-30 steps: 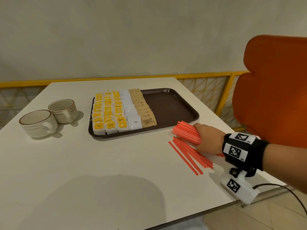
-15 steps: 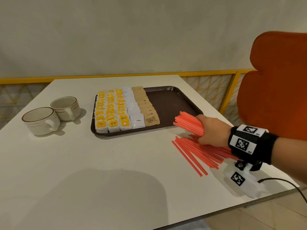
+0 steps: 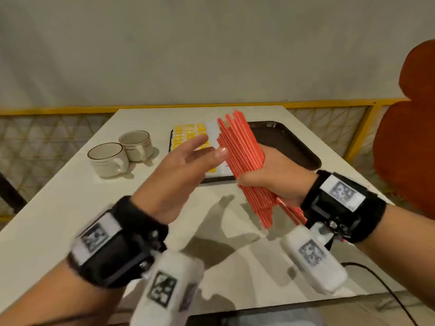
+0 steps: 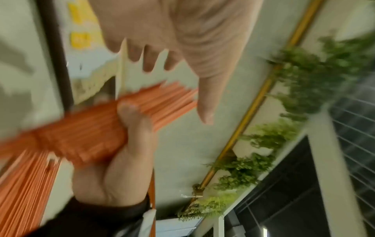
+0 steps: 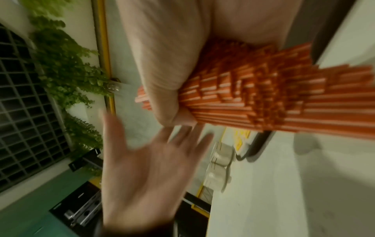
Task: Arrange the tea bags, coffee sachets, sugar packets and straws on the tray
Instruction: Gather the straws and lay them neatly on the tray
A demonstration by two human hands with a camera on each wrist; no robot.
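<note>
Packets filled the left part of the brown tray [image 3: 294, 147] on the white table [image 3: 70, 208]: yellow-labelled sachets [image 3: 186, 135] in rows, then a white column beside them, much of it hidden behind the hands, while the tray's right part lay bare and dark. Two cream mugs [image 3: 122, 154] with brown rim lines stood side by side to the left of the tray, apart from it, and from where I stood I couldn't see anything in them. And the straws [image 3: 242, 156], the red ones, were up off the table in one thick bundle, held above the tray's near edge, long axis steeply tilted, upper ends pointing up and away towards the wall and leaning left, lower ends fanning down towards the right wrist. The ends were uneven, some sticking out further than others. The right hand [image 3: 270, 177] was clenched round the middle of that bundle, fingers and thumb wrapped tight; the left wrist view showed the thumb pressed over the straws. The left hand [image 3: 179, 175] was up alongside, loose and spread, fingers straight, holding nothing, its fingertips [image 3: 221, 152] right at the bundle's left side, though whether they actually touched the straws I couldn't tell through the blur. An orange chair [image 3: 407, 149] sat off to the right.
</note>
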